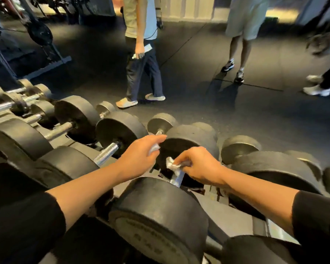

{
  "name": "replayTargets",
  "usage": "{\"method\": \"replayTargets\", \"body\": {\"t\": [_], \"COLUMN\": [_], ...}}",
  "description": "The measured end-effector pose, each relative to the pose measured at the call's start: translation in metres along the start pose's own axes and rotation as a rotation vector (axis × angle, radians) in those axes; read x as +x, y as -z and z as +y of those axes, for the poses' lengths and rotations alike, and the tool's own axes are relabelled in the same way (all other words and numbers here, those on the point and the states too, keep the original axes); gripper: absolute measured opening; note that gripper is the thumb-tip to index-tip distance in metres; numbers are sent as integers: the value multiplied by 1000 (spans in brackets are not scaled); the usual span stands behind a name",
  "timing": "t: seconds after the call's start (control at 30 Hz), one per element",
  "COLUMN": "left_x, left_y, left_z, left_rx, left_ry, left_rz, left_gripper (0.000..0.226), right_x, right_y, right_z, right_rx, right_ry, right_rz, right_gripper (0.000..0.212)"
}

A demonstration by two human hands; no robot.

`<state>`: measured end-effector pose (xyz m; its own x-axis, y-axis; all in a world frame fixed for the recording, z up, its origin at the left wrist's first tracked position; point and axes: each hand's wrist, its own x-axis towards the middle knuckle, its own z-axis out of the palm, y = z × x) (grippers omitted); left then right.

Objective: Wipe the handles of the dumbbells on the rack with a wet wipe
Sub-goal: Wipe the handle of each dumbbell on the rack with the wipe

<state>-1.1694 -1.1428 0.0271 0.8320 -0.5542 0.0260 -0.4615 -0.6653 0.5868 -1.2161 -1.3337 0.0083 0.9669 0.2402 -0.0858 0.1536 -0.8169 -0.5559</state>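
the right hand (200,164) pinches the wet wipe (172,164) on the dumbbell handle (177,178), which runs away from the person; the left hand (141,155) grips something pale beside that handle.

The dumbbell heads (120,128) look like matt black rubber, slightly rough. Their handles (107,153) are shiny knurled metal. The wipe (171,164) is crumpled white cloth-like paper. The floor (198,103) is dull dark rubber.
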Motion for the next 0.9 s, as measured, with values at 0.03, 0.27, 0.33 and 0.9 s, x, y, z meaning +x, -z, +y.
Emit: {"method": "replayTargets", "body": {"t": [0.03, 0.27, 0.33, 0.9], "left_x": [7, 48, 60, 79], "left_y": [4, 31, 35, -4], "left_z": [-8, -47, -55, -99], "left_rx": [2, 138, 154, 130], "left_ry": [-41, -383, -451, -818], "left_rz": [-16, -254, -313, -170], "left_gripper": [45, 54, 56, 79], "right_x": [3, 21, 25, 12], "right_y": [-1, -27, -30, -17], "right_z": [-2, -30, -37, -71], "right_rx": [-14, -218, -291, 25], "right_ry": [-45, -244, -262, -623], "right_rz": [23, -33, -75, -169], "right_gripper": [33, 43, 44, 16]}}
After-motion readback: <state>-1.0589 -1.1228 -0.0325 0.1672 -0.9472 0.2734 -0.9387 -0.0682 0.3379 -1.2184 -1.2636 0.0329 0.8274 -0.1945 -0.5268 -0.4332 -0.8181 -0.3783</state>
